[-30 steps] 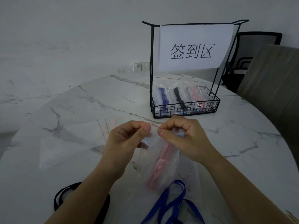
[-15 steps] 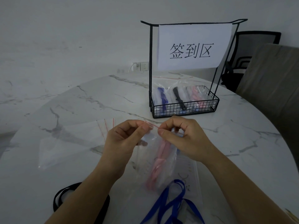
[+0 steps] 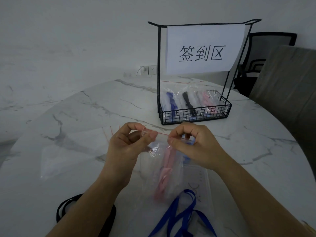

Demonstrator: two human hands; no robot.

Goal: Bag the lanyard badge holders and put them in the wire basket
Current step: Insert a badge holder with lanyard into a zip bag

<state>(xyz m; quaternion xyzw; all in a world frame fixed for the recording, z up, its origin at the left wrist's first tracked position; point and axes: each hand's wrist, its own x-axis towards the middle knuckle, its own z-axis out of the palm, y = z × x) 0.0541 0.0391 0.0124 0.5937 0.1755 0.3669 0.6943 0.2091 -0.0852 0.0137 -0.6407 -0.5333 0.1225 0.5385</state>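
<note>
Against the frames from a second and half a second ago I log almost no change: both hands sit at the same spot over the marble table [image 3: 85, 108] and the bag hangs between them as before. Left hand [image 3: 126, 146]: thumb and curled forefinger closed tight on the left end of the red seal strip [image 3: 162, 133] of the zip bag [image 3: 152, 161]. Right hand [image 3: 193, 147]: same narrow pinch on the strip further right, other fingers curled above it; a short run of strip shows between the two thumbs. I cannot tell whether the seal is pressed closed. The zip bag hangs from the strip toward me, its lower end near the table, and holds a folded pink lanyard [image 3: 166, 170]; any badge holder inside is too blurred to make out. Containers, left to right: a few empty clear bags [image 3: 71, 151] lie flat on the table left of the hands; the wire basket [image 3: 195, 115] stands beyond the hands, well apart, under a paper sign [image 3: 203, 48], and holds filled bags showing a blue item [image 3: 171, 101], a black item [image 3: 188, 101] and a pink item [image 3: 207, 100]. Loose on the near table: a black lanyard [image 3: 61, 207] at left, a blue lanyard [image 3: 184, 216] at right.
</note>
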